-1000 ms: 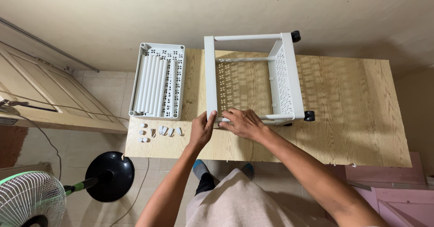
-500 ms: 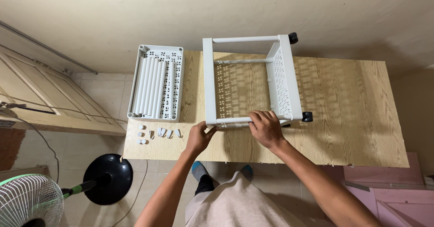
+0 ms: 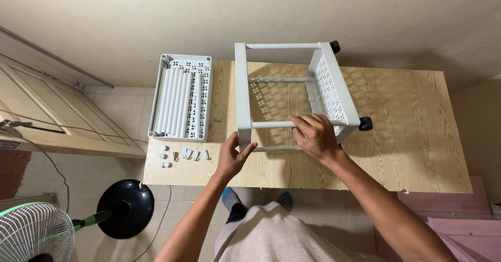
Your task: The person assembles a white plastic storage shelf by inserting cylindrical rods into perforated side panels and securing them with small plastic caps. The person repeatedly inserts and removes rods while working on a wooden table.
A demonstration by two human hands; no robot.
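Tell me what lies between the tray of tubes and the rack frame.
In the head view, only a bare strip of wooden table separates the tray from the rack frame. The small white fittings lie nearer the table's front edge, not between them.

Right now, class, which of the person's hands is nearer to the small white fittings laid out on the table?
Left. The left hand grips the rack's near corner, just right of the small white fittings. The right hand holds a rack tube farther right.
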